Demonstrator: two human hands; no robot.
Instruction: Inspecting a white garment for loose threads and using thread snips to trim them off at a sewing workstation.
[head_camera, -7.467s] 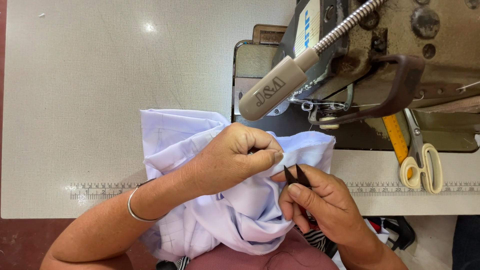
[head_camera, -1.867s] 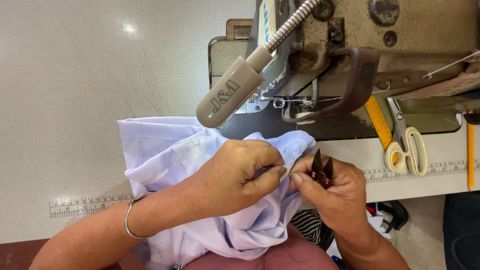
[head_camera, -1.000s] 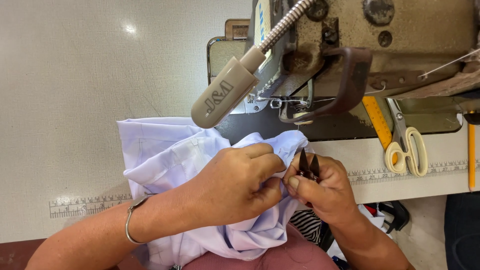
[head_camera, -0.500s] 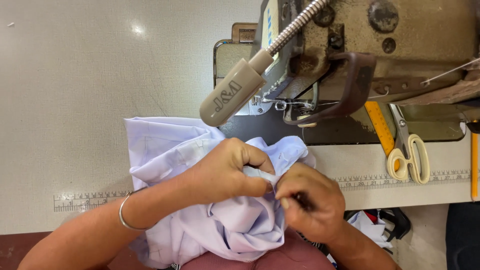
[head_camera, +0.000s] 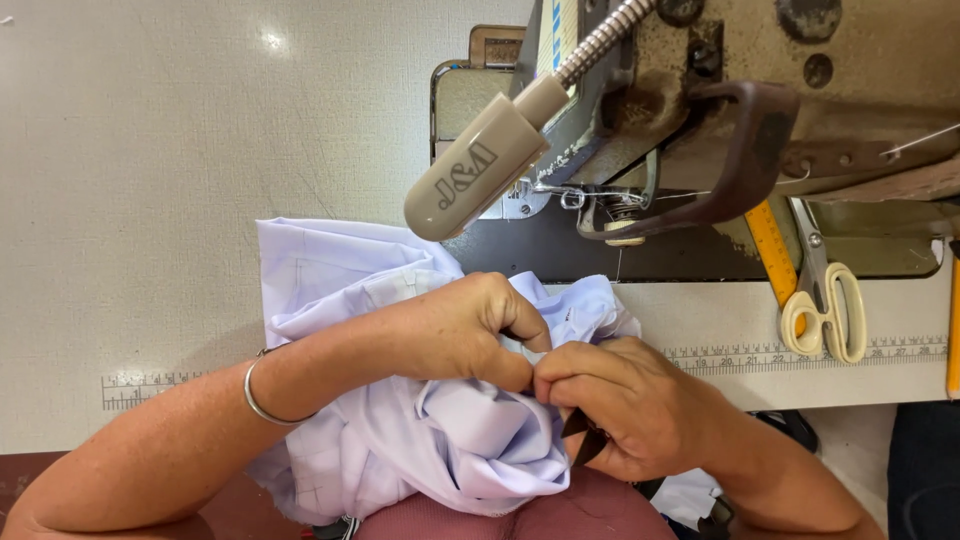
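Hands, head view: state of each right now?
Left hand: closed, gripping the pale lilac garment.
Right hand: closed, pinching the garment, dark thread snips in its palm.

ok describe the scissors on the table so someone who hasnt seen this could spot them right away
Start at the big sewing machine at the top right of the pale table. Just below its right end, the scissors lie flat beside a yellow measuring tape, handles toward the printed ruler at the table's edge. Their cream loop handles set them apart from the small dark thread snips in the right hand.
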